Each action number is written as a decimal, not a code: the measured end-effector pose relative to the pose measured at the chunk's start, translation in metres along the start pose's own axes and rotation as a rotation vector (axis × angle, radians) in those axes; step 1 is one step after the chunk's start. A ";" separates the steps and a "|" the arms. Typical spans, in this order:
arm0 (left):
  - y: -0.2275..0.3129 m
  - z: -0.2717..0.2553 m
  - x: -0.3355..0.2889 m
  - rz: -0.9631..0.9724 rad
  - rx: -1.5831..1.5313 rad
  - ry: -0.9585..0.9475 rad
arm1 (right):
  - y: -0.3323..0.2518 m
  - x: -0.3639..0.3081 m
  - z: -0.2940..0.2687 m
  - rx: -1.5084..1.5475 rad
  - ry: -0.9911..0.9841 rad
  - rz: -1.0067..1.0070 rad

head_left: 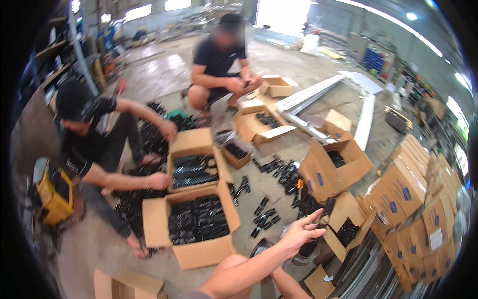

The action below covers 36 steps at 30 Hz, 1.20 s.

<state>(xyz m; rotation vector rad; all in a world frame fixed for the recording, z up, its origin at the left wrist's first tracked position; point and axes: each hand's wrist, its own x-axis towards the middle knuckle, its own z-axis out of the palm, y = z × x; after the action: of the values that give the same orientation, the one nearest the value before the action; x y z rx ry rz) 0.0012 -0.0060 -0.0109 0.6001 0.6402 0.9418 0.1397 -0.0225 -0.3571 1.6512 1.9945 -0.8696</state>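
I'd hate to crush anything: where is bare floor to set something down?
Bare floor shows between the left person's leg and the lowest carton, and between the white rails. It's crowded where loose black parts lie beside the open cartons at right.

Glossy black plastic pieces, matt cardboard boxes.

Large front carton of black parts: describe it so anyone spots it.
Start at the co-worker on the left. Two open cartons of black parts stand beside them; take the nearer carton, set apart by its front flap spread toward the wearer's knee.
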 end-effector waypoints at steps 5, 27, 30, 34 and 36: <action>0.001 -0.001 -0.004 0.023 -0.043 -0.013 | 0.013 -0.016 -0.014 -0.030 0.034 -0.005; -0.011 0.024 -0.021 -0.049 -0.142 -0.175 | -0.036 -0.293 -0.240 1.161 1.194 -0.380; -0.016 0.028 -0.027 -0.067 -0.065 -0.175 | -0.036 -0.294 -0.242 1.078 1.289 -0.371; -0.021 0.032 -0.029 -0.046 0.000 -0.145 | -0.035 -0.301 -0.245 0.854 1.365 -0.335; -0.025 0.033 -0.028 -0.041 0.009 -0.143 | -0.033 -0.301 -0.244 0.873 1.381 -0.336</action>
<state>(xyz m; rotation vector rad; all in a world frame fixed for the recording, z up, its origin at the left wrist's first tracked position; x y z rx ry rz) 0.0262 -0.0478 -0.0004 0.6537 0.5269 0.8503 0.1920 -0.0752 0.0245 3.0044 3.0674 -0.8249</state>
